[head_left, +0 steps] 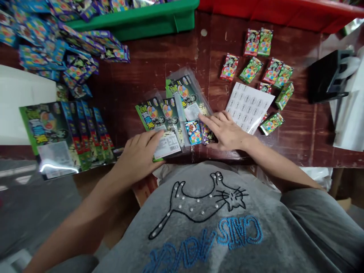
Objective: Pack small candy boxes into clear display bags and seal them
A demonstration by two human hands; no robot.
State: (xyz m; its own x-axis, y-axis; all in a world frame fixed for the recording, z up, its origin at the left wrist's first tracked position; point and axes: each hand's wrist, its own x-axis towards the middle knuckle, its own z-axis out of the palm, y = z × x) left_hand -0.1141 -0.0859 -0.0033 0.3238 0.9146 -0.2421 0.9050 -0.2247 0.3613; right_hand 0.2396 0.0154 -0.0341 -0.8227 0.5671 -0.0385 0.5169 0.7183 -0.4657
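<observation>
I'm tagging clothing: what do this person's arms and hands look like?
The left hand and right hand are bare: no gloves, rings or watch, and no long sleeves. A grey short sleeve shows on the right side.

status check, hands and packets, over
Left hand rests on the front clear packet. Right hand flat, beside the small blue pack. Sticker sheet and small boxes lie just right of it.

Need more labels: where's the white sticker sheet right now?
In the head view, the white sticker sheet lies right of the right hand, among small red and green packs.
</observation>
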